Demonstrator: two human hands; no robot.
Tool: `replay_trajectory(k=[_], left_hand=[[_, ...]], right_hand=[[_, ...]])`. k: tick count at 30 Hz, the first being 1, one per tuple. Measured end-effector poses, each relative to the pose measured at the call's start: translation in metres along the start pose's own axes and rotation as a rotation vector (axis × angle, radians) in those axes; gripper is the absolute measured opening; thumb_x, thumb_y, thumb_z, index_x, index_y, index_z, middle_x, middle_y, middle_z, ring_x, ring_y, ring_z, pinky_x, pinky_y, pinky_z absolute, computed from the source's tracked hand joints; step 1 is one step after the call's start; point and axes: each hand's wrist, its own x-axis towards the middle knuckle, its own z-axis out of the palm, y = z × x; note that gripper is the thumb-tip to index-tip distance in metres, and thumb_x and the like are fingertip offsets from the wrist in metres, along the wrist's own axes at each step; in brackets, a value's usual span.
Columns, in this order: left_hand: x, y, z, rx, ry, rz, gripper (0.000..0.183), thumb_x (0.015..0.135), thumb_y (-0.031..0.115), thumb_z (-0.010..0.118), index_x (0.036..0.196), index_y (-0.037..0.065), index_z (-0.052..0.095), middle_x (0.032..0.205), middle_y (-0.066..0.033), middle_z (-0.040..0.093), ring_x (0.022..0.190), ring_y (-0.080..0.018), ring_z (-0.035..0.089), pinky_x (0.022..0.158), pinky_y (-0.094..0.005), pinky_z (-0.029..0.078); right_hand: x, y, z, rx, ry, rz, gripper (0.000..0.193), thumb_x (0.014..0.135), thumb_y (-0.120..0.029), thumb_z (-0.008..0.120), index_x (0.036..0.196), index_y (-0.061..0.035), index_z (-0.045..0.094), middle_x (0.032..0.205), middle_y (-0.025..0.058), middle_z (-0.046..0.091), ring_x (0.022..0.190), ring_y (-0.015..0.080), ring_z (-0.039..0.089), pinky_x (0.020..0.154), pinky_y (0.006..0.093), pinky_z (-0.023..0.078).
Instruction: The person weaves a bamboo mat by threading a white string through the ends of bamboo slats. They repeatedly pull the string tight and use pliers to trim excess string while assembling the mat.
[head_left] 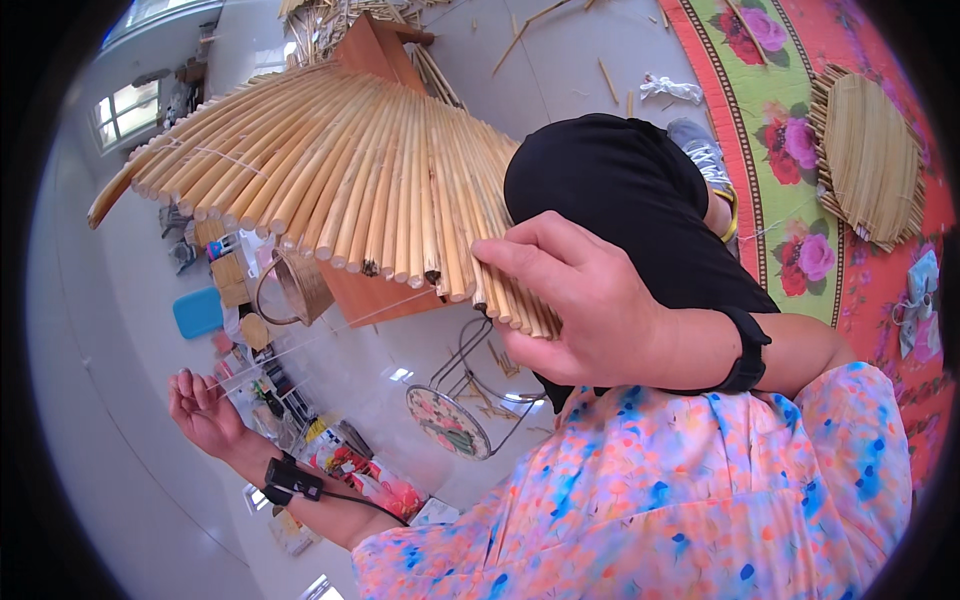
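Observation:
A fan-shaped mat of pale reed stalks spreads before me, the stalks lying side by side with their cut ends toward me. My right hand is closed round its right end, thumb and fingers pinching the stalks. A thin whitish thread runs taut from the mat's edge near that hand down to the lower left. There my left hand is closed on the thread, held away from the mat. A wooden board shows below the mat, partly hidden by it.
A round floral-topped stool stands below the mat. A wicker basket and a blue tray are at the left. On the flowered cloth at the right lies another reed piece. Loose stalks are scattered on the floor.

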Motion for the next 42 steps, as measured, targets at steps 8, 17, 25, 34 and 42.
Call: replay_trajectory(k=[8,17,25,34,42], left_hand=[[0.045,0.010,-0.030,0.141,-0.065,-0.049,0.014,0.100,0.013,0.051,0.088,0.006,0.048,0.074,-0.0006,0.044,0.055,-0.0078,0.035,0.059,-0.0270,0.033],[0.009,-0.024,-0.054,-0.098,-0.116,-0.106,0.008,0.096,0.013,0.055,0.094,0.008,0.050,0.081,-0.0003,0.045,0.059,-0.0068,0.039,0.060,-0.0239,0.034],[-0.098,-0.044,0.056,-0.622,-0.245,-0.103,0.010,0.096,0.016,0.055,0.094,0.007,0.052,0.081,-0.0016,0.047,0.054,-0.0068,0.036,0.052,-0.0239,0.028],[-0.148,-0.075,0.148,-0.761,-0.292,-0.165,0.012,0.096,0.017,0.054,0.095,0.005,0.056,0.081,-0.0069,0.059,0.054,-0.0100,0.043,0.050,-0.0235,0.035],[-0.155,-0.085,0.157,-0.848,-0.322,-0.199,0.013,0.096,0.017,0.055,0.094,0.004,0.056,0.081,-0.0081,0.060,0.054,-0.0104,0.046,0.051,-0.0240,0.039]], right_hand=[[-0.004,-0.004,0.004,-0.053,-0.078,-0.010,0.061,0.066,-0.006,0.069,0.126,0.0031,0.060,0.105,0.0165,0.059,0.088,0.0296,0.063,0.075,0.0348,0.054],[0.002,-0.016,0.002,-0.173,-0.193,0.079,0.059,0.067,-0.016,0.073,0.125,-0.0043,0.063,0.108,0.0113,0.060,0.085,0.0279,0.066,0.073,0.0346,0.056],[0.023,-0.070,-0.020,-0.107,-0.502,-0.373,0.048,0.068,-0.018,0.072,0.112,0.0016,0.069,0.096,0.0181,0.065,0.080,0.0281,0.067,0.071,0.0346,0.055],[-0.009,-0.076,0.060,0.685,-0.824,0.404,0.045,0.097,-0.020,0.063,0.136,0.0004,0.054,0.112,0.0110,0.066,0.107,0.0188,0.063,0.092,0.0326,0.050],[-0.020,-0.059,0.066,0.311,-0.592,0.261,0.046,0.084,-0.011,0.068,0.126,-0.0059,0.051,0.139,0.0054,0.048,0.122,0.0181,0.049,0.094,0.0344,0.048]])
